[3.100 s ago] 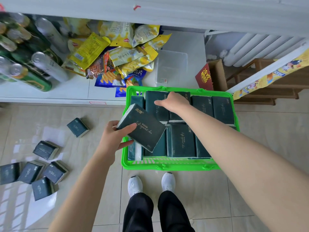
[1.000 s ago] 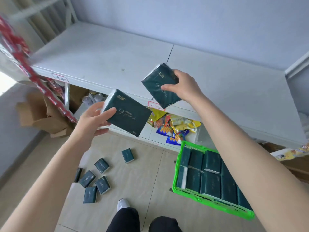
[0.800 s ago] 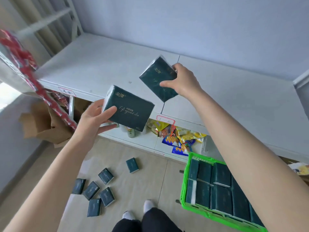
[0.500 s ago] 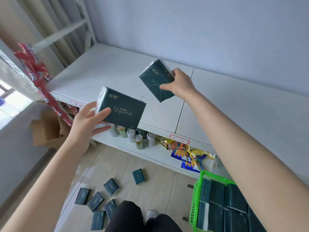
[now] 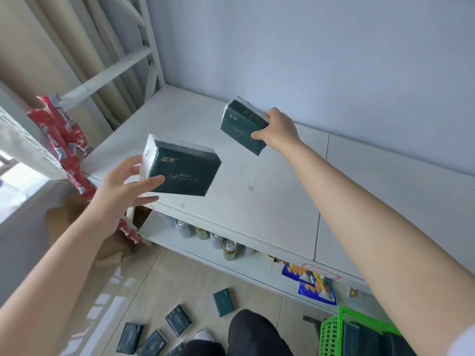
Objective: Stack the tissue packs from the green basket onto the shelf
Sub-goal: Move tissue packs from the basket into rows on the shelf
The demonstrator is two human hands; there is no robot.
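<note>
The white shelf (image 5: 270,201) takes up most of what I can see, and both arms are stretched over its top board. A moment ago they were down at the green basket (image 5: 331,335), which now sits below and to the right of the shelf's front edge – so the picking-up is done and I'd say the setting-down comes next. Neither pack has touched the board yet. The left hand (image 5: 120,191) holds the left tissue pack (image 5: 185,173) by its white end, thumb on top and fingers beneath, just above the shelf's front edge. Its long side runs roughly along that edge, printed face up. The right hand (image 5: 280,132) is curled round the right tissue pack (image 5: 241,127) further in – nearer the shelf's back wall – with the pack tipped, one corner pointing down at the board. Smaller packs (image 5: 223,301) lie loose on the floor in front of the shelf.
</note>
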